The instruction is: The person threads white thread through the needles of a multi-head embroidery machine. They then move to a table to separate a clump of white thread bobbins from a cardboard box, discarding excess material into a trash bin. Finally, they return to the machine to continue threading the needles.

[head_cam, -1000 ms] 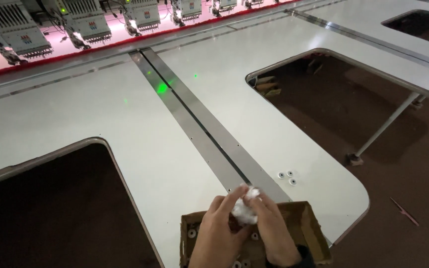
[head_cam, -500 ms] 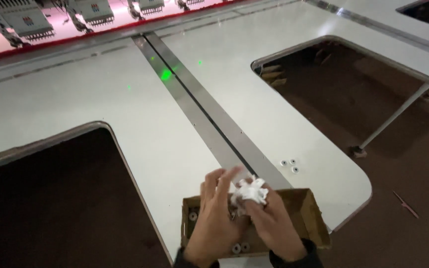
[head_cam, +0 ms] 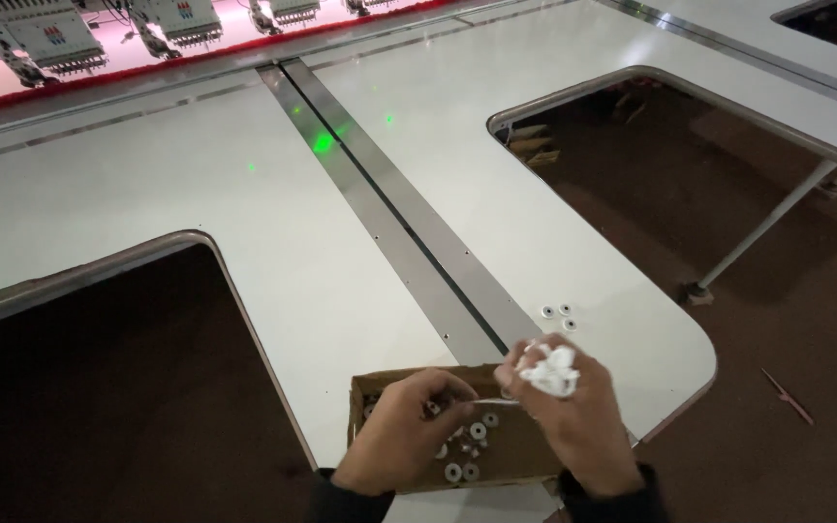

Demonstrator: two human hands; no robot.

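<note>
1. Your right hand [head_cam: 573, 412] holds a crumpled white wad [head_cam: 550, 372] pinched in its fingertips, just above the far right corner of the cardboard box [head_cam: 525, 463].
2. Your left hand [head_cam: 407, 426] is over the left half of the box; its grip is pressed together on something small, and a thin thread [head_cam: 492, 400] seems to run from it toward the wad.
3. The wad lies to the right of the left hand, so the right hand is nearer.
4. The box sits at the near edge of the white bench [head_cam: 196, 213] and contains small round bobbins [head_cam: 467, 450].
5. Three more round pieces [head_cam: 559, 315] lie on the bench just beyond the wad.
</note>
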